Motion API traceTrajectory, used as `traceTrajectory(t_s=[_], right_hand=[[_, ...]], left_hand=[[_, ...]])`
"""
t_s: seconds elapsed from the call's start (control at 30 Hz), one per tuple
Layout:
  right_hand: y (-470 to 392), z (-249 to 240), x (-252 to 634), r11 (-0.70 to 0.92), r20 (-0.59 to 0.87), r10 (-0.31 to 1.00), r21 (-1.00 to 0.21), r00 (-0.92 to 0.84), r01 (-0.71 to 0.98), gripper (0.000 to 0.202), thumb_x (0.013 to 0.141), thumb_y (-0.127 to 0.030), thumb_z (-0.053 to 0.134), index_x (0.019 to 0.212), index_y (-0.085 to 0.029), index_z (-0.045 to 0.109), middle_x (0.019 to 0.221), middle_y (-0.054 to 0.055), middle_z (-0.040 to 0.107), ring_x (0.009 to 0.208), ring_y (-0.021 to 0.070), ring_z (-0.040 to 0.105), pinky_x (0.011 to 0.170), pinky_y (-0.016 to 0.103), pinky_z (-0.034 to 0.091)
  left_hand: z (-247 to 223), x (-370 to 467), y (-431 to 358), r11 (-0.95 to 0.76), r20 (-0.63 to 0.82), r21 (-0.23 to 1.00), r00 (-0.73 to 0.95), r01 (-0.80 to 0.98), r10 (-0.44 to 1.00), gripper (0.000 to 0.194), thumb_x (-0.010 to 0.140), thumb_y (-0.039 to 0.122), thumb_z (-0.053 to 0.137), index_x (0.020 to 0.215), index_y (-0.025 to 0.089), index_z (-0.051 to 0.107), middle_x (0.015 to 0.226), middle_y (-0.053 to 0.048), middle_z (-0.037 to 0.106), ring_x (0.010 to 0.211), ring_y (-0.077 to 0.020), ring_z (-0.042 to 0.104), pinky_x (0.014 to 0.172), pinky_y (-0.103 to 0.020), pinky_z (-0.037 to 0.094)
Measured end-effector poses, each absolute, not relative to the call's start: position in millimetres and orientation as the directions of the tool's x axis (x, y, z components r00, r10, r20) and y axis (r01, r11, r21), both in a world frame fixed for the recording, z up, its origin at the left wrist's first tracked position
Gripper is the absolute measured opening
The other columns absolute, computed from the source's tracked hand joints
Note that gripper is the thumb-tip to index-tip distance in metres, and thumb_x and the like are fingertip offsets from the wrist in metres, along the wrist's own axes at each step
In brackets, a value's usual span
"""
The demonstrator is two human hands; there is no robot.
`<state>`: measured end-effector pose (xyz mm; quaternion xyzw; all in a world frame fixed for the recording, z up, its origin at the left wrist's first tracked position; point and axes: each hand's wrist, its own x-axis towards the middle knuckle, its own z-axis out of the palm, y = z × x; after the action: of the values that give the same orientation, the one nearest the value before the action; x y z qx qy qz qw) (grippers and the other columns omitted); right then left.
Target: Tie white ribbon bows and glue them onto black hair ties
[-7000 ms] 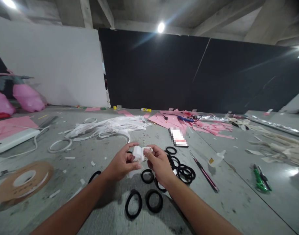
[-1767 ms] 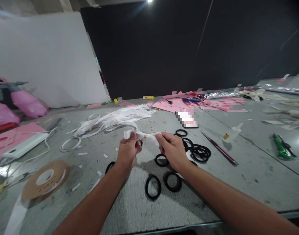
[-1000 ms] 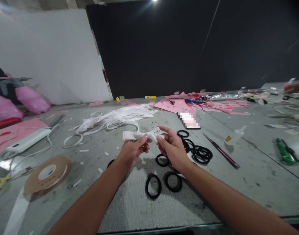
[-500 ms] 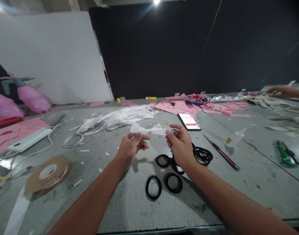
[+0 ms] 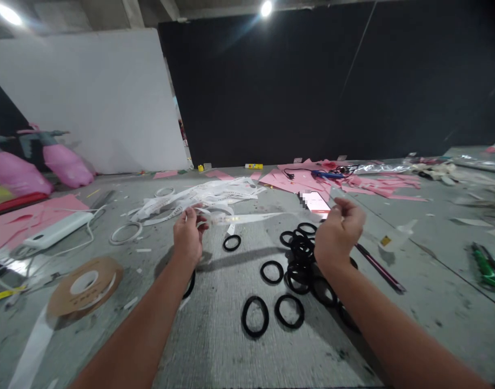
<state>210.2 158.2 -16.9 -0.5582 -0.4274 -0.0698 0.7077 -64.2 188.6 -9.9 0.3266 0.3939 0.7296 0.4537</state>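
Note:
A white printed ribbon (image 5: 258, 218) stretches almost level between my two hands, above the table. My left hand (image 5: 189, 237) has its fingers closed on the ribbon's left end, near a small loop of it. At the other end, my right hand (image 5: 340, 229), somewhat blurred, pinches the ribbon with curled fingers. Below and beside my right hand lies a loose pile of black rings (image 5: 302, 248) that look like hair ties. Single black rings (image 5: 255, 317) lie nearer to me, and another black ring (image 5: 232, 242) rests under the ribbon. Part of one is hidden behind my left wrist.
A heap of white ribbons (image 5: 202, 194) lies behind my left hand. To the left stand a ribbon spool (image 5: 109, 270) and a white power strip (image 5: 59, 233). On the right are a phone (image 5: 316, 202), a slim dark-red tool (image 5: 381, 270), a small bottle (image 5: 397, 236) and a green-handled tool (image 5: 488, 266).
My hands have moved apart, left hand leftward and right hand rightward. The bunched ribbon between them is now drawn out long. The view shifted slightly, and more black rings show.

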Motion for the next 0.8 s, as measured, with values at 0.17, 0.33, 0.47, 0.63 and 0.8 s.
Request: traceTrajectory(t_s=[0.17, 0.33, 0.47, 0.63, 0.8], right_hand=[[125, -6, 167, 0.611, 0.883, 0.463, -0.377, 0.072, 0.696, 0.047, 0.084, -0.036, 0.063, 0.124, -0.018, 0.048, 0.120, 0.016, 0.055, 0.116, 0.0325, 0.050, 0.100, 0.054, 0.039], [107, -17, 132, 0.618, 0.566, 0.785, -0.689, -0.253, 0.378, 0.074, 0.078, -0.042, 0.071, 0.140, -0.020, 0.036, 0.121, 0.014, 0.060, 0.112, 0.0274, 0.058, 0.096, 0.045, 0.046], [106, -15, 127, 0.516, 0.463, 0.853, -0.817, -0.242, 0.257, 0.033, 0.084, -0.033, 0.064, 0.114, -0.020, 0.060, 0.082, 0.001, 0.066, 0.077, 0.0167, 0.062, 0.074, 0.030, 0.050], [113, -3, 145, 0.453, 0.457, 0.888, -0.847, -0.055, 0.279, 0.020, 0.086, -0.037, 0.060, 0.078, -0.019, 0.064, 0.066, -0.001, 0.060, 0.062, 0.0137, 0.054, 0.059, 0.025, 0.041], [127, -3, 165, 0.400, 0.411, 0.903, -0.910, 0.127, 0.107, 0.024, 0.087, -0.043, 0.059, 0.080, -0.020, 0.061, 0.060, -0.004, 0.049, 0.055, 0.0118, 0.041, 0.053, 0.024, 0.033]], left_hand=[[-3, -45, 164, -0.286, 0.262, 0.929, -0.129, -0.235, 0.956, 0.043, 0.077, 0.057, 0.069, 0.086, 0.015, 0.070, 0.074, -0.003, 0.066, 0.054, -0.0096, 0.056, 0.051, -0.022, 0.047], [5, -27, 134, -0.453, 0.444, 0.891, 0.150, 0.031, 0.883, 0.043, 0.087, 0.057, 0.057, 0.090, 0.017, 0.074, 0.092, -0.008, 0.066, 0.073, -0.0153, 0.061, 0.061, -0.026, 0.048], [5, -27, 134, -0.585, 0.579, 0.809, 0.087, 0.063, 0.811, 0.041, 0.087, 0.055, 0.058, 0.090, 0.019, 0.076, 0.103, -0.010, 0.063, 0.100, -0.0211, 0.058, 0.082, -0.030, 0.048], [-3, -33, 152, -0.343, 0.312, 0.922, -0.181, -0.177, 0.933, 0.035, 0.085, 0.052, 0.063, 0.084, 0.018, 0.073, 0.066, -0.001, 0.057, 0.057, -0.0112, 0.048, 0.056, -0.023, 0.041], [-5, -44, 161, -0.272, 0.272, 0.962, -0.002, -0.023, 0.962, 0.024, 0.072, 0.034, 0.077, 0.088, 0.016, 0.076, 0.085, -0.007, 0.070, 0.076, -0.0164, 0.060, 0.065, -0.023, 0.045]])
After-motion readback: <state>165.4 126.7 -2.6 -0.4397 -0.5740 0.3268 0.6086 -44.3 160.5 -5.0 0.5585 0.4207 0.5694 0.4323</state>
